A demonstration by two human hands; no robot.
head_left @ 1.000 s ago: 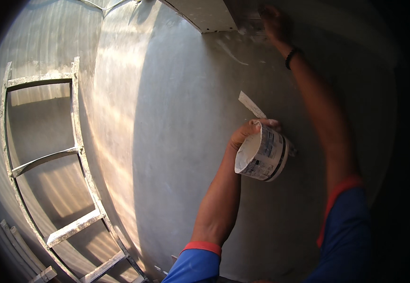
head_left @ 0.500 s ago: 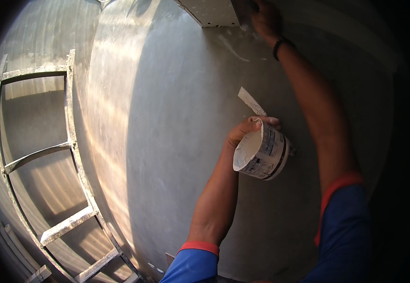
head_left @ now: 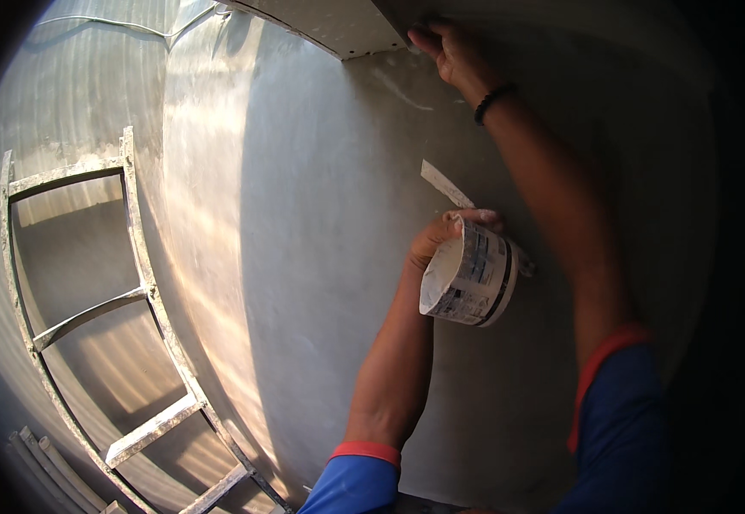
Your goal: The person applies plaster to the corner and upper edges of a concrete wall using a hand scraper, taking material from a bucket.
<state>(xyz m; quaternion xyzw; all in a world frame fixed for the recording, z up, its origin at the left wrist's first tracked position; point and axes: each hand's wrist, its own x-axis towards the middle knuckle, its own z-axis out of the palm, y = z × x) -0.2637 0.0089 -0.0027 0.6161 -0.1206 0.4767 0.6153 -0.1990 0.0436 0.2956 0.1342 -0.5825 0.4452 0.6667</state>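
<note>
My left hand (head_left: 441, 236) is closed on the rim of a white tub (head_left: 485, 278) with a printed label and a dark band, tilted so that its mouth faces left. A flat, white-smeared blade (head_left: 445, 183) sticks up from behind the same hand; its other end is hidden. High up, my right hand (head_left: 458, 58), with a dark beaded bracelet (head_left: 493, 101) at the wrist, reaches to the edge of a white board (head_left: 325, 24) overhead. Its fingers are bent together in shadow, and what they hold is too dark to make out.
A paint-spattered ladder (head_left: 154, 300) leans at the left. Several pale pipes (head_left: 54, 471) stand at the lower left. Behind my arms rises a grey plastered wall (head_left: 321, 257), and a thin cable (head_left: 124, 26) runs along its upper left.
My right hand has shifted left and slightly down along the board's edge. The view has tilted up, so the ladder sits lower and more of the board and the cable show. My left hand still holds the tub.
</note>
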